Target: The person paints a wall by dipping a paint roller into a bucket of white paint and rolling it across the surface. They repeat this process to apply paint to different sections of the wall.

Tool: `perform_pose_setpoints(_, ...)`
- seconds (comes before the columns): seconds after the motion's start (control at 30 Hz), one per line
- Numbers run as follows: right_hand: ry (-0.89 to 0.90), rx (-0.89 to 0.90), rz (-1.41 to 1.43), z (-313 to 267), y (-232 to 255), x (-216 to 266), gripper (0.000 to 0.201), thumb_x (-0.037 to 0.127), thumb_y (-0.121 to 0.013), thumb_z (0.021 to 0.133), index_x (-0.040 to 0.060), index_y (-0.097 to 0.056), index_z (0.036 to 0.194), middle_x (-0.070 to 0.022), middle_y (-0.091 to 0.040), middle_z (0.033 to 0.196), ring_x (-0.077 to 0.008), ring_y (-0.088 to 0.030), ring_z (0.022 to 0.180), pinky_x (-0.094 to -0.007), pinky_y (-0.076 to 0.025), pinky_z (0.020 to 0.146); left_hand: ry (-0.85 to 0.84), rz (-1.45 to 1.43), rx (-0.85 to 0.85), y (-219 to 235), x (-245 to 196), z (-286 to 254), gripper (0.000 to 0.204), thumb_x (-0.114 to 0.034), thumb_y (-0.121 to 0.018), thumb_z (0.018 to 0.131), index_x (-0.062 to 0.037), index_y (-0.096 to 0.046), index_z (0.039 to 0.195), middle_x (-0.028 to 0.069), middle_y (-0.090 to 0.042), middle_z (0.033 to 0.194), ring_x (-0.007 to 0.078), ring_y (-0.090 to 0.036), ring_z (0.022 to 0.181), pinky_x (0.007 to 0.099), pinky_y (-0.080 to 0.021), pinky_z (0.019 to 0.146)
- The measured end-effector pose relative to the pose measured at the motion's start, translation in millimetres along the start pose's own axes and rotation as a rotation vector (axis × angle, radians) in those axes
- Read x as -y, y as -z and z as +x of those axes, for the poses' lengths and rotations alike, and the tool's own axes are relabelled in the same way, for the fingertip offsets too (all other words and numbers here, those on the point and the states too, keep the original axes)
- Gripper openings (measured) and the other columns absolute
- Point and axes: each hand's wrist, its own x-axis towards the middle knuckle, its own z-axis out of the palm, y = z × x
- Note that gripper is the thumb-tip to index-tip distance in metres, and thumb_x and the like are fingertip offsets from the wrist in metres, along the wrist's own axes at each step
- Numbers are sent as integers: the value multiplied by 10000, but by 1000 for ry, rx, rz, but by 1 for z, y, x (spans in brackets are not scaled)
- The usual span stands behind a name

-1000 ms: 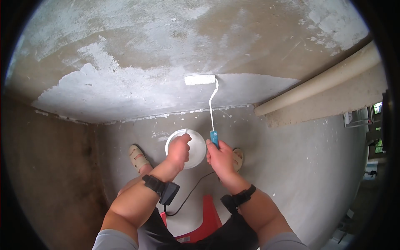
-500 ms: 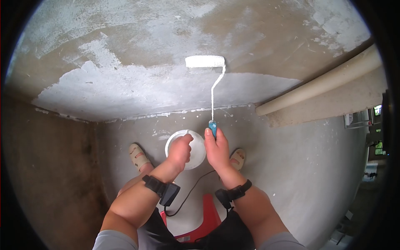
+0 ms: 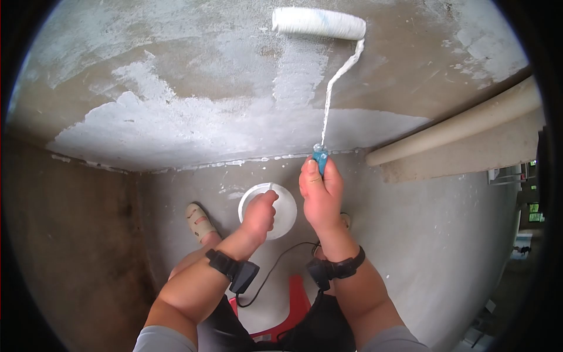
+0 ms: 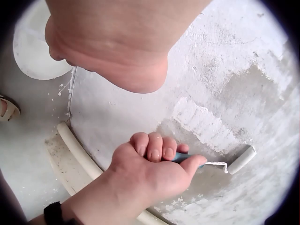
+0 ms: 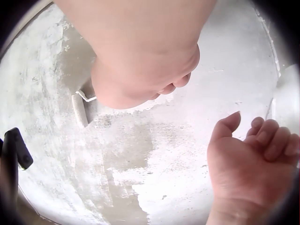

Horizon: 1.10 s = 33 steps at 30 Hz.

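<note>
My right hand (image 3: 322, 196) grips the blue handle (image 3: 320, 154) of a paint roller (image 3: 318, 24), its thumb lying along the handle. The white sleeve of the roller is up on the wall, joined to the handle by a bent, paint-coated rod. A fresh white strip runs down the wall below it. Over the white bucket (image 3: 285, 220) on the floor hovers my left hand (image 3: 259, 216). In the right wrist view that left hand (image 5: 255, 161) has loosely curled fingers and nothing in its palm.
The patchy wall (image 3: 193, 135) meets the floor along a paint-spotted edge. A thick beige pipe (image 3: 457, 120) runs along the right side. Behind the bucket, a red stool (image 3: 299, 305) shows between the legs, and a black cable (image 3: 275, 267) loops nearby. Sandalled feet flank the bucket.
My right hand has moved forward, rolling the paint roller up the wall and leaving a white strip behind it. The left hand has stayed over the bucket.
</note>
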Motion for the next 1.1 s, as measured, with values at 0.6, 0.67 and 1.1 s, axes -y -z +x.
perform_pose_setpoints(0.6,-118,140,235,-2,3,-3,296,322,-421,1089,51,-522,1026,-13,-486,693,-74,-378,570,-226,-306,510,5,-39,-48,-12,-13,-1,270,-290,-542,908,-206,-378,711,-60,-283,556,103,-225,447,317,-174,445)
perform_pose_setpoints(0.67,-162,131,243,-6,4,-14,282,311,-426,1090,56,-528,1025,-8,-484,686,-72,-374,567,-224,-300,507,-7,-25,-54,-10,-10,0,256,-290,-539,909,-204,-388,722,-58,-290,563,105,-228,448,317,-176,443)
perform_pose_setpoints(1.1,-441,9,42,-52,51,-92,262,279,-505,1063,83,-556,897,45,-444,645,-54,-362,551,-240,-286,493,-16,-27,-40,-25,7,-6,247,-289,-562,900,-199,-398,738,-46,-323,582,105,-249,462,313,-190,448)
